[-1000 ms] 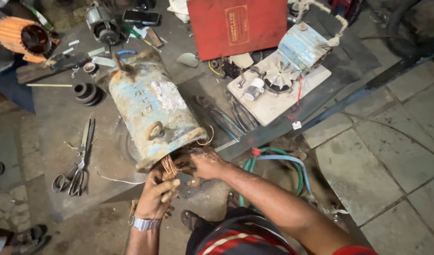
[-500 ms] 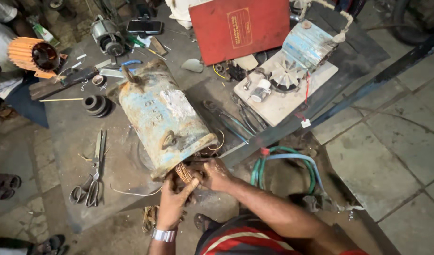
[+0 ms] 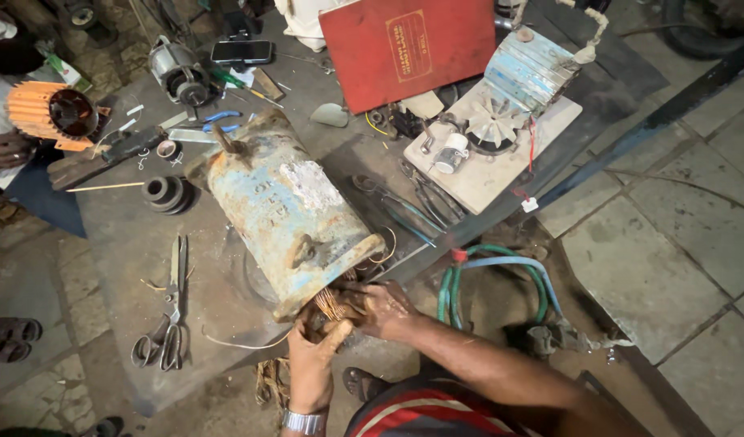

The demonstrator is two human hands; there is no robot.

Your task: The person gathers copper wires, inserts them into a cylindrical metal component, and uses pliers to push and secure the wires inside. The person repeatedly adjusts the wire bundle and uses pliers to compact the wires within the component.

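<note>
- The old blue motor housing (image 3: pixel 287 214) lies on its side on the dark metal workbench (image 3: pixel 129 243), with its open end turned toward the person and close to the front edge of the bench.
- A bundle of copper winding wires (image 3: pixel 333 303) comes out of this open end.
- The left hand (image 3: pixel 315 356) is closed around the lower part of the copper wires, just under the rim of the housing; a metal wristwatch (image 3: pixel 301 422) sits on this wrist.
- The right hand (image 3: pixel 386 309) touches the same wires from the right side, with its fingers curled on them; how firmly it holds them I cannot tell.
- Large scissors (image 3: pixel 168 311) lie flat on the bench to the left of the housing, well apart from both hands.
- A black pulley (image 3: pixel 165 194) stands near the far left of the housing.
- A red board (image 3: pixel 403 48) leans at the back of the bench.
- A smaller pale blue motor with a white fan (image 3: pixel 514 93) rests on a light board to the right.
- Green and blue hoses (image 3: pixel 493 271) hang below the bench edge, near the right forearm.
- Another person holds an orange finned part (image 3: pixel 48 113) at the far left.
</note>
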